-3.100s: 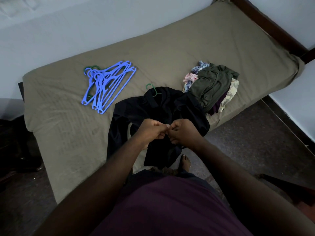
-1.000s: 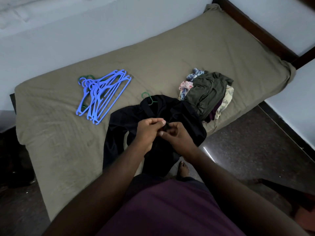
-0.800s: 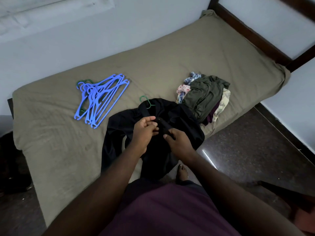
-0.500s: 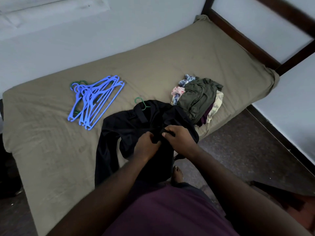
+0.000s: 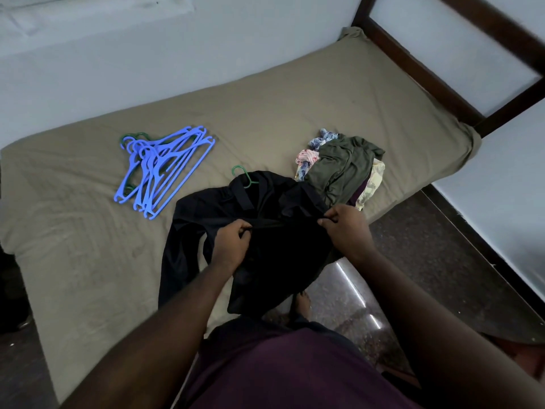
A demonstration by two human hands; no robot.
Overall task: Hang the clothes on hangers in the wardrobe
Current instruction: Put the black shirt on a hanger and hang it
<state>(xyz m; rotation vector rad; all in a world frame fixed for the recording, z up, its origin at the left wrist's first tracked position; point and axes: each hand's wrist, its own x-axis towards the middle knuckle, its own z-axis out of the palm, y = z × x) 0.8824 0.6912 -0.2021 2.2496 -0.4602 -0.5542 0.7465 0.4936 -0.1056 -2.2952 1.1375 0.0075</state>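
A black shirt (image 5: 274,214) lies on the bed's near edge with a green hanger (image 5: 242,175) inside it, only the hook showing above the collar. My left hand (image 5: 231,246) pinches the shirt's front fabric. My right hand (image 5: 346,234) pinches the fabric further right, the cloth stretched between both hands. The shirt's lower part hangs over the bed edge. A heap of blue hangers (image 5: 165,169) lies on the bed to the left.
A pile of folded clothes (image 5: 342,166), olive green on top, sits right of the shirt. The olive bed sheet (image 5: 88,246) covers the mattress. A dark wooden bed frame (image 5: 442,63) runs at the right, with dark floor (image 5: 442,261) beside it.
My hands, close together at the shirt's front earlier, have moved apart, the right one going rightward, pulling the fabric taut. The view has tilted, so the bed sits lower in frame.
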